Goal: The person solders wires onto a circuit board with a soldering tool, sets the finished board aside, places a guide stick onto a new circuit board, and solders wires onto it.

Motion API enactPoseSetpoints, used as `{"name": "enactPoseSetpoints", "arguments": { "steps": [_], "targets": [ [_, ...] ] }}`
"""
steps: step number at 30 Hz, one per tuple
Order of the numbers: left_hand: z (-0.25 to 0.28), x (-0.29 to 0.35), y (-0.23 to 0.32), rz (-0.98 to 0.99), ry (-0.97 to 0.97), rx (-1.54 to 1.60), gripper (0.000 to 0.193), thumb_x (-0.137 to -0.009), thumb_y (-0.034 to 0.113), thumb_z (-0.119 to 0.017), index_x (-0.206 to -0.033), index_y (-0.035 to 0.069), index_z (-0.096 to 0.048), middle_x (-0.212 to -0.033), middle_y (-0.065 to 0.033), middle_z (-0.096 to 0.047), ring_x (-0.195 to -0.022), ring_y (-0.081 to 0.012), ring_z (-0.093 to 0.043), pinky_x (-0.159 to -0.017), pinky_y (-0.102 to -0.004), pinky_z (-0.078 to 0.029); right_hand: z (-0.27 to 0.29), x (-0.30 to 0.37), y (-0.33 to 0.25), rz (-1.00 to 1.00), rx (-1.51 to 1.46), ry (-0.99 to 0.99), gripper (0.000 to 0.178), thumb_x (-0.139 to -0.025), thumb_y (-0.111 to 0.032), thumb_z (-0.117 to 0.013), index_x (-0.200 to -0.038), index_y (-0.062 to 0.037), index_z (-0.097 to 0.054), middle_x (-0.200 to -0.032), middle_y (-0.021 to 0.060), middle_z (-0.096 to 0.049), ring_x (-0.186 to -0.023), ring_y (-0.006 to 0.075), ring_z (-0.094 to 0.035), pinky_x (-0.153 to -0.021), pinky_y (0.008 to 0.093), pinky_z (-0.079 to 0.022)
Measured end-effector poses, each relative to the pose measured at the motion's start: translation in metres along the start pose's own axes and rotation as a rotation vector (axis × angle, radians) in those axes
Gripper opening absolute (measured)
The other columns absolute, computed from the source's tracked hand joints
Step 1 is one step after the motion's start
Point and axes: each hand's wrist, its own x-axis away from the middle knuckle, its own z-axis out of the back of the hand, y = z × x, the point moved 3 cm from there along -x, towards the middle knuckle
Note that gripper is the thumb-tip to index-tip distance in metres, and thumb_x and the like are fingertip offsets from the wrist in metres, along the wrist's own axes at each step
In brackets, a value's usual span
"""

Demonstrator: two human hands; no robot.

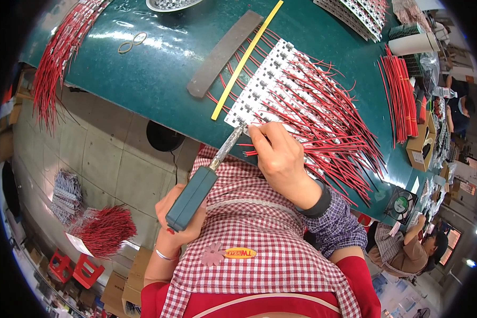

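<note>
My left hand (167,209) is wrapped round the boxy green handle of a soldering gun (193,196). Its metal tip reaches the near left corner of a white panel of small circuit boards (254,95). Right beside that tip, my right hand (283,164) is closed in a pinch on a red wire; the wire's end is hidden by the fingers. Many red wires (334,122) fan out from the panel to the right, some passing under my right hand. Short wire ends (247,150) stick out left of this hand.
A yellow strip (246,61) and a flat grey bar (225,53) lie across wires beyond the panel. Wired boards (63,53) hang over the table's left edge. Red wire bundles (400,98) and a small fan (401,204) are at the right. Another person (408,246) sits farther right.
</note>
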Motion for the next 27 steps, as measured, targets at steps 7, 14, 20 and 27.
{"name": "enactPoseSetpoints", "arguments": {
  "steps": [7, 14, 20, 27],
  "targets": [
    [0.0060, 0.0061, 0.0000, -0.097, 0.034, -0.051, 0.018, -0.069, -0.006, -0.070, -0.087, -0.004, -0.069, -0.084, -0.0155, -0.066, -0.068, -0.0272, -0.067, -0.060, -0.0309, -0.054, 0.0001, -0.0002, -0.0010, -0.007, 0.014, -0.008, 0.033, -0.072, 0.006, -0.064, -0.105, 0.0013, -0.068, -0.085, 0.0084, -0.059, -0.072, 0.0239, -0.062, -0.056, 0.0348, -0.051],
    [0.0025, 0.0018, 0.0034, -0.039, 0.022, -0.034, 0.019, -0.071, -0.004, -0.072, -0.090, -0.004, -0.069, -0.089, -0.0164, -0.067, -0.070, -0.0286, -0.068, -0.064, -0.0309, -0.055, -0.0002, 0.0005, -0.0016, -0.005, 0.020, 0.004, 0.033, -0.073, 0.006, -0.064, -0.105, 0.0007, -0.069, -0.085, 0.0082, -0.059, -0.072, 0.0237, -0.062, -0.056, 0.0342, -0.051],
    [0.0007, 0.0011, 0.0020, -0.035, 0.005, -0.031, 0.017, -0.071, -0.004, -0.071, -0.088, -0.004, -0.068, -0.088, -0.0148, -0.067, -0.070, -0.0277, -0.068, -0.064, -0.0311, -0.054, -0.0016, 0.0013, -0.0023, 0.011, 0.039, -0.003, 0.033, -0.073, 0.005, -0.064, -0.105, 0.0020, -0.068, -0.086, 0.0088, -0.058, -0.073, 0.0240, -0.061, -0.057, 0.0338, -0.050],
    [-0.0006, 0.0028, -0.0022, -0.030, 0.017, 0.013, 0.020, -0.078, 0.002, -0.074, -0.096, -0.004, -0.068, -0.086, -0.0163, -0.066, -0.068, -0.0286, -0.064, -0.064, -0.0328, -0.050, -0.0060, 0.0029, -0.0015, 0.084, 0.091, -0.006, 0.031, -0.075, -0.004, -0.061, -0.103, 0.0069, -0.065, -0.086, 0.0095, -0.051, -0.077, 0.0221, -0.057, -0.055, 0.0300, -0.047]
  ]
}}
